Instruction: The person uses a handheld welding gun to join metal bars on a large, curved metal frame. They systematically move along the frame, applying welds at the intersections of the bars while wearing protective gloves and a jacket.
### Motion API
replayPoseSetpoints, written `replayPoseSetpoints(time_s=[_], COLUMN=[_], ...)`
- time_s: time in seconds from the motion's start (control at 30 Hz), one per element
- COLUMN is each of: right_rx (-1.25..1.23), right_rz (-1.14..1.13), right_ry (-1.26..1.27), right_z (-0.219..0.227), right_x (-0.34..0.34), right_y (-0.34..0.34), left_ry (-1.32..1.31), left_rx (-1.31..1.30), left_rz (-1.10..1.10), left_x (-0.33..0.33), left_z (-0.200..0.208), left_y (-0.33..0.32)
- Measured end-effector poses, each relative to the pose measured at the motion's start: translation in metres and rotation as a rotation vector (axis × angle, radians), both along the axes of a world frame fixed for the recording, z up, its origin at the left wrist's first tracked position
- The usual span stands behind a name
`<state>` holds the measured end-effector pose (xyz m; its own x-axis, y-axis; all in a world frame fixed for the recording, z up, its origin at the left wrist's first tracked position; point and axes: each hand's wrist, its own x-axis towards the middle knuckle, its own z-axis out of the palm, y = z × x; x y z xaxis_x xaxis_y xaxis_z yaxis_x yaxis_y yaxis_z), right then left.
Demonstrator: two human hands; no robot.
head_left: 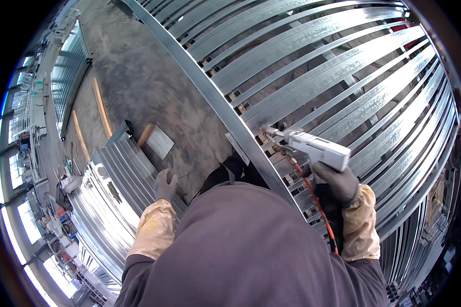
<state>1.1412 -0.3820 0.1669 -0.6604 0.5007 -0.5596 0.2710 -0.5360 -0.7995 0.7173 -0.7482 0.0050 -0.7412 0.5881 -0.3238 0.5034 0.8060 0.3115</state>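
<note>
My right hand (339, 183), in a dark grey glove, is wrapped round the grip of a white, boxy welding gun (320, 148). Its thin nozzle points left at the long steel rail (225, 105) of a galvanized frame, by the ends of the slats (312, 100). I cannot tell whether the tip touches metal. A red-orange hose (317, 204) runs down from the gun past my right sleeve. Off to the left, my left hand (166, 185), gloved as well, hangs with thumb and fingers apart and holds nothing. Ribbed metal panels (125, 163) lie beyond it.
On the concrete floor (138, 66) a pale rectangular plate (160, 142) lies near the panels. Two wooden strips (101, 107) and another slatted metal panel (69, 77) are farther left. Stacked metal profiles (407, 240) stand at the lower right.
</note>
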Motion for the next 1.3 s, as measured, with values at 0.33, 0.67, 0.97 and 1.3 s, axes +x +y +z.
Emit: replayPoseSetpoints(time_s=[0.33, 0.67, 0.97, 1.3], right_rx=[0.38, 0.814, 1.072, 1.233], right_rz=[-0.61, -1.12, -1.555, -1.708], right_ry=[-0.251, -0.212, -0.404, -0.506], right_z=[0.113, 0.227, 0.301, 0.377], right_x=[0.047, 0.127, 0.175, 0.252], right_y=[-0.03, -0.169, -0.35, -0.452], left_ry=[-0.208, -0.33, -0.375, -0.136], left_rx=[0.07, 0.012, 0.228, 0.751], left_rz=[-0.344, -0.623, -0.681, -0.807], left_x=[-0.002, -0.011, 0.003, 0.059], left_z=[-0.017, -0.013, -0.02, 0.024], left_y=[0.067, 0.13, 0.149, 0.205])
